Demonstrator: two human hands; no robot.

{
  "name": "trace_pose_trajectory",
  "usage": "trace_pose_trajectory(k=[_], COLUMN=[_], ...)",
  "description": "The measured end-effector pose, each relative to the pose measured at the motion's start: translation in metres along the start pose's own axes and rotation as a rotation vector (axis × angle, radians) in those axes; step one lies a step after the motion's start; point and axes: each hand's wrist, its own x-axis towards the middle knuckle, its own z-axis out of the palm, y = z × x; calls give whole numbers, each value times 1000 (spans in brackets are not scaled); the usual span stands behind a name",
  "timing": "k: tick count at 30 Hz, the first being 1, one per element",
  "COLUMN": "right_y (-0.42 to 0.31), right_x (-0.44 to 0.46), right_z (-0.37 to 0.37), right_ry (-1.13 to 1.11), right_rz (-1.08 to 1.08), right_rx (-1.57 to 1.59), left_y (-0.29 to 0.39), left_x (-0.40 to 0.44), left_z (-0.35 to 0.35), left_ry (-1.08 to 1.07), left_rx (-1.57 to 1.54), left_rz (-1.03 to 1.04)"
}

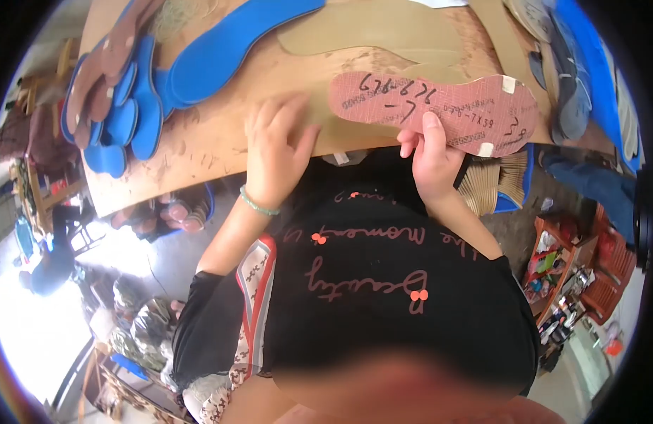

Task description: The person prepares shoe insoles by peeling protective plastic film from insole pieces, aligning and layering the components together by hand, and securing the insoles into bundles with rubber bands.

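A pink insole (446, 109) with black handwriting and printed lettering is pinched in my right hand (434, 152), thumb on top and fingers beneath. It lies roughly level over the front part of the wooden table (213, 131), with small pale patches near its wider end. My left hand (278, 141), a beaded bracelet at its wrist, is over the table's front edge, thumb apart and fingers stretched out, slightly blurred. Nothing shows in it. Beyond it lie a large blue insole (231, 53) and a tan sole-shaped sheet (383, 32).
Several blue insoles (148, 99) and brown-pink ones (114, 56) are piled at the table's left. Dark insoles (570, 92) stand at the right end. A blue crate of tan pieces (496, 184) sits below the right edge. A cluttered shelf (560, 268) is at the right.
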Motion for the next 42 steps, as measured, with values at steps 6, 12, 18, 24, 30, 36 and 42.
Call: trace_pose_trajectory(k=[6, 12, 18, 24, 30, 36, 42], right_y=[17, -9, 2, 7, 10, 13, 29], right_x=[6, 6, 5, 7, 7, 5, 4], right_z=[3, 29, 33, 25, 26, 28, 18], right_ry=[-56, -165, -143, -192, -205, -225, -269], right_rz=[65, 121, 181, 169, 144, 108, 7], right_rx=[-98, -199, -207, -141, -154, -254, -271], left_y=[-15, -24, -22, -21, -21, -22, -22], left_x=[2, 3, 7, 7, 8, 8, 10], left_z=[-9, -10, -15, -16, -17, -17, -21], left_ry=[12, -39, -62, -78, -86, -103, -114], left_rx=[52, -9, 2, -8, -9, -12, -38], left_rz=[-30, -54, -59, -64, -61, -56, -55])
